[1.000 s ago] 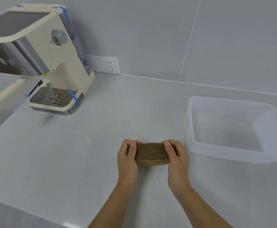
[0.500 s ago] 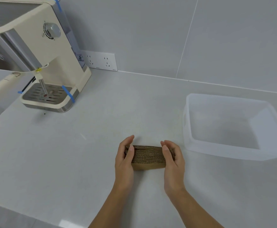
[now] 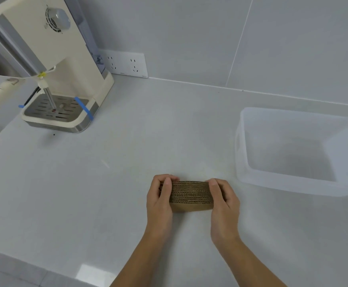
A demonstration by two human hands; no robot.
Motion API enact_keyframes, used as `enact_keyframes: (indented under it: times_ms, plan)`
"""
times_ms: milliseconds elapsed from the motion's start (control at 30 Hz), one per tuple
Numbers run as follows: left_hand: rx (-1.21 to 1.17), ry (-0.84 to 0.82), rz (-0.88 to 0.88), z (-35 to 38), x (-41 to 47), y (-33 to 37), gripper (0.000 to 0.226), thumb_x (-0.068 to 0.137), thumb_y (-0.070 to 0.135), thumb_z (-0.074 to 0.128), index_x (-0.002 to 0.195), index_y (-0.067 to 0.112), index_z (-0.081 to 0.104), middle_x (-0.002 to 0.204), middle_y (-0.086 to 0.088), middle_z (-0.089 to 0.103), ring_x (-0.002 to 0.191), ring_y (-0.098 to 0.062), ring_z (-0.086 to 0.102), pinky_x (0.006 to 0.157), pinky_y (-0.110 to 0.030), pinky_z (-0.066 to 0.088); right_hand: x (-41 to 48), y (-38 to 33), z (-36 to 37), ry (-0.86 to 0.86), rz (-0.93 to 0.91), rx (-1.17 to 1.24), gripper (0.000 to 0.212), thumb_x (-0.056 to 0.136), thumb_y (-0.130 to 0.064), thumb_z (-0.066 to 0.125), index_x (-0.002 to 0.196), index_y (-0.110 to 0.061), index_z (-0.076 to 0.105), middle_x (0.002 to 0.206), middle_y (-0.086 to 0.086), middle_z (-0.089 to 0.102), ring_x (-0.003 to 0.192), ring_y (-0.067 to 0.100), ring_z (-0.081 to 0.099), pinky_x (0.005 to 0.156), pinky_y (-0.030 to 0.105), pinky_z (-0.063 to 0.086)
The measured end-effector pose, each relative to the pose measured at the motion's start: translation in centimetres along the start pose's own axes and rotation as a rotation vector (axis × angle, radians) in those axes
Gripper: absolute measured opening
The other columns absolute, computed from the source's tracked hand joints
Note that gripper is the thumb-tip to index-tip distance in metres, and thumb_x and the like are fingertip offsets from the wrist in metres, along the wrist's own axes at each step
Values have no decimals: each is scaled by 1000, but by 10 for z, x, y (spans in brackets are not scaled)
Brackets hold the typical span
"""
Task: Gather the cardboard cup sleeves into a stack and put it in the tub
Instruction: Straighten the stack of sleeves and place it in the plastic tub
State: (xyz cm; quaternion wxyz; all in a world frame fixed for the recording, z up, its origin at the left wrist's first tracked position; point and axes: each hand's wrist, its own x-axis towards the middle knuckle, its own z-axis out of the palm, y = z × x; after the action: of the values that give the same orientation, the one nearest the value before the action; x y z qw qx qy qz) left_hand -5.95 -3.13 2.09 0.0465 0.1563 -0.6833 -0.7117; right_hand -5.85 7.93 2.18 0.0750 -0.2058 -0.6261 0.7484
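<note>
A stack of brown corrugated cardboard cup sleeves (image 3: 190, 194) stands on edge on the white counter, near the front middle. My left hand (image 3: 160, 198) clasps its left end and my right hand (image 3: 223, 200) clasps its right end, fingers curled over the top. The translucent plastic tub (image 3: 241, 154) sits on the counter to the right of the stack, apart from it, with nothing inside.
A cream espresso machine (image 3: 61, 75) with a metal drip tray (image 3: 59, 109) and blue tape stands at the back left. A wall socket plate (image 3: 125, 64) is on the tiled wall behind it. The counter's front edge (image 3: 45, 272) runs along the bottom left.
My left fingers, spread half a second ago, have closed over the stack's left end. The stack stays pressed between both hands in about the same spot; the view has shifted slightly.
</note>
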Motion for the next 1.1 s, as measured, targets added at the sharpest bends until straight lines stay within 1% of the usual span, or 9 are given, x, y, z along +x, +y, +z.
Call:
enact_keyframes:
  times_ms: [167,267,333,433,533,667,767,900,1100]
  plan:
    - [2,-85,-24,-3,-2,-6,20,96,15,42,83,11,56,75,13,60,74,-2,54,66,-11,41,-4,6,-2,18,13,10,24,92,-8,48,72,-11,61,58,-17,60,59,-5,53,56,4,41]
    - [15,-193,-46,-14,-1,-7,20,90,35,47,89,16,54,82,11,59,79,-2,54,71,-11,41,-2,6,-1,42,35,-20,25,92,-12,48,70,-14,60,61,-14,59,59,-4,52,56,5,42]
    - [87,-361,-32,-25,-1,-7,38,75,47,56,101,20,49,93,9,58,87,-2,55,77,-14,44,-2,6,-1,45,51,-28,25,92,-16,48,70,-14,60,66,-7,57,59,-2,52,55,5,41]
    - [264,-569,-36,-39,4,0,66,58,42,72,112,29,36,107,10,52,94,4,55,81,-15,44,-2,4,-1,29,60,-59,25,92,-18,48,71,-12,58,68,-3,54,57,-2,49,53,5,39]
    - [393,-648,-21,-47,7,1,66,65,29,72,115,33,29,112,8,48,96,5,53,84,-14,44,-2,5,-2,18,45,-98,25,93,-17,46,71,-14,56,68,-4,52,57,-5,47,54,5,39]
    - [374,-597,27,-53,7,-3,53,71,18,69,114,30,39,102,7,55,89,1,55,80,-15,46,-3,4,-3,-6,48,-120,25,94,-19,45,71,-15,56,69,-5,51,57,-5,46,55,5,38]
    - [372,-542,52,-57,8,-7,50,66,23,73,109,30,49,96,17,59,91,-3,58,81,-17,47,-3,2,-5,-22,38,-143,26,94,-19,45,71,-16,55,68,-6,51,56,-6,46,55,5,38]
    - [424,-502,102,-63,8,-8,45,64,32,73,105,29,53,96,16,61,93,-9,60,83,-20,46,-4,0,-7,-66,23,-171,24,95,-20,44,74,-14,56,71,-4,52,58,-5,46,57,4,38]
    - [486,-461,111,-63,10,-10,41,66,36,70,103,35,54,99,14,62,101,-14,58,92,-39,47,-1,-4,-17,-228,15,-280,19,94,-28,43,83,-21,57,79,-9,57,66,-12,52,63,1,39]
